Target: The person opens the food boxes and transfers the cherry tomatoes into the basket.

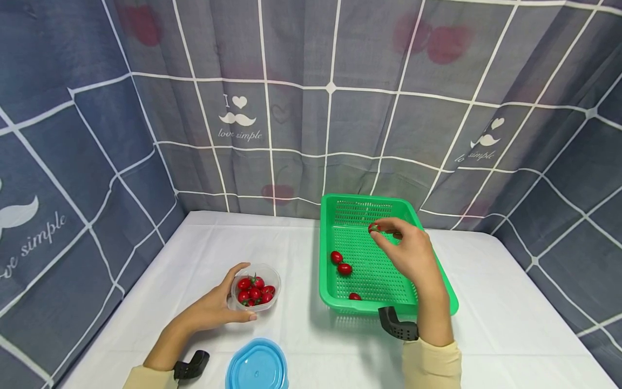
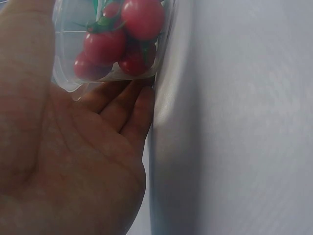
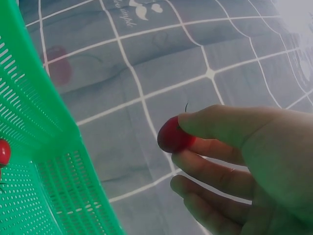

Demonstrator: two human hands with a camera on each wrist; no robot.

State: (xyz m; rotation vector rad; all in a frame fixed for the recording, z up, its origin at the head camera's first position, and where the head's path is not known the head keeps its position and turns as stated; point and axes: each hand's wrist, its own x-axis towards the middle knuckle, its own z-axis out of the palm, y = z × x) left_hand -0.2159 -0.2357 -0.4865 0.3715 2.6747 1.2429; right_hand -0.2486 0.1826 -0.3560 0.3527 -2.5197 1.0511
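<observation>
My right hand (image 1: 410, 249) pinches a red cherry tomato (image 1: 373, 228) between thumb and fingers, above the far part of the green basket (image 1: 324, 237). In the right wrist view, a thin stem shows on this tomato (image 3: 172, 137). Three more cherry tomatoes lie in the basket, two of them side by side (image 1: 344, 269). At left, my left hand (image 1: 209, 309) holds a small clear plastic container (image 1: 277, 276), thumb at its near side and fingers at its far side. Several cherry tomatoes (image 1: 255, 293), some with green stems, fill it.
A blue lid (image 1: 257, 368) lies on the white tablecloth (image 1: 303, 337) near the front edge, below the container. Grey-blue checked curtains (image 1: 301, 119) rise behind the table and along both sides. A black wrist strap (image 1: 397, 326) sits on the right forearm, close to the basket's near rim.
</observation>
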